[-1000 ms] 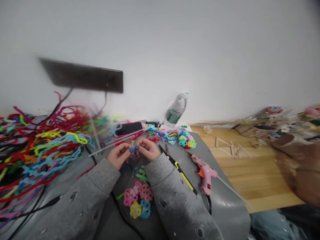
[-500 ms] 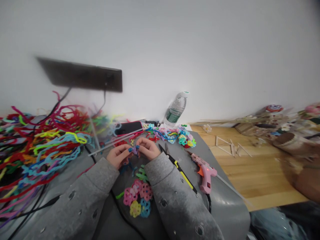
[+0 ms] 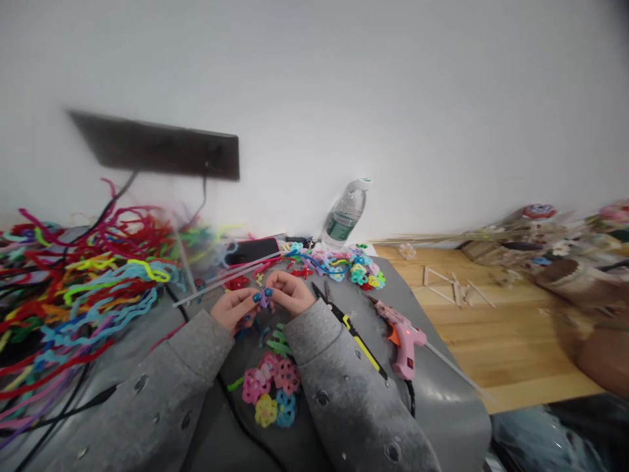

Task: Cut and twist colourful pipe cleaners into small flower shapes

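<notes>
A small purple pipe cleaner piece [image 3: 264, 299] is pinched between my two hands above the grey table. My left hand [image 3: 233, 308] grips it from the left, thumb and forefinger closed. From the right, my right hand [image 3: 291, 292] pinches it too, its fingertips close to the left thumb. Its exact shape is mostly covered by fingers. Below the hands lie pink pipe cleaner flowers [image 3: 256, 385], a yellow flower [image 3: 266, 410], a blue flower [image 3: 285, 409] and a green zigzag piece [image 3: 279, 341].
Black-and-yellow pliers [image 3: 356, 334] and a pink glue gun [image 3: 403, 341] lie right. Loose pipe cleaners [image 3: 113, 282] heap up left. Behind are a phone [image 3: 253, 252], a water bottle [image 3: 344, 219] and more pipe cleaner flowers [image 3: 363, 272]. A wooden table [image 3: 472, 334] adjoins, right.
The fingertips have shifted slightly around the purple piece, the right thumb sitting a little lower. Both hands keep hold of it, and the things on the table stay put.
</notes>
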Available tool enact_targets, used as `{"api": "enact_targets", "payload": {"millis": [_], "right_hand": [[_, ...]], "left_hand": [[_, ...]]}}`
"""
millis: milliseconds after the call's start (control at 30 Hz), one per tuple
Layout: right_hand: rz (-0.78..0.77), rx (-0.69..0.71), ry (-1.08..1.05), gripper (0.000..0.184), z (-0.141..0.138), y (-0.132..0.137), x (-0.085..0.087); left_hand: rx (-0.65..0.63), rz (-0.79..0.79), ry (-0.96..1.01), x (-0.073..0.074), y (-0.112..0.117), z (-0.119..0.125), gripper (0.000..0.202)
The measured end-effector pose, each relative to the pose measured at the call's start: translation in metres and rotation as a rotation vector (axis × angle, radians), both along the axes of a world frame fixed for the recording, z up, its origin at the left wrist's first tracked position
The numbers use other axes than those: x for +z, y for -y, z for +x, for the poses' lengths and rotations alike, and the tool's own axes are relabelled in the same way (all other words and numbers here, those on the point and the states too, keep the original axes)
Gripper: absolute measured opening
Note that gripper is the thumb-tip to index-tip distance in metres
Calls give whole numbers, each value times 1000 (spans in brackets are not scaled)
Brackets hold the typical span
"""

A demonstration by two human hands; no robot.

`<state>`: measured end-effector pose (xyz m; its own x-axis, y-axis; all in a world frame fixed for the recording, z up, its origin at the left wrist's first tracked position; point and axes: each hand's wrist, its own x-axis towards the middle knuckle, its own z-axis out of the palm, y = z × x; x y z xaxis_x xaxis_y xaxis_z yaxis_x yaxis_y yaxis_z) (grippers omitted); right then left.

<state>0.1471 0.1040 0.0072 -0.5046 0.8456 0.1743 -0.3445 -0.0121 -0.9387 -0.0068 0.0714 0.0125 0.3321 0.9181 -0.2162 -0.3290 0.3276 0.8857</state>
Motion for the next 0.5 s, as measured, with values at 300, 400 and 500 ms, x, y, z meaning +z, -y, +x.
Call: {"api": "enact_targets", "payload": {"millis": [300,400,500], "right_hand": [[-12,-38,-58,37,-1,2,5],[-8,-60,-69,37,-2,4,6],[11,-78,-77,38,-2,5,7]], "left_hand": [[2,-63,163,2,1,-1,33],[-79,-71,208,1,-2,-2,32],[-127,-74,237,1,-3,-2,33]]}}
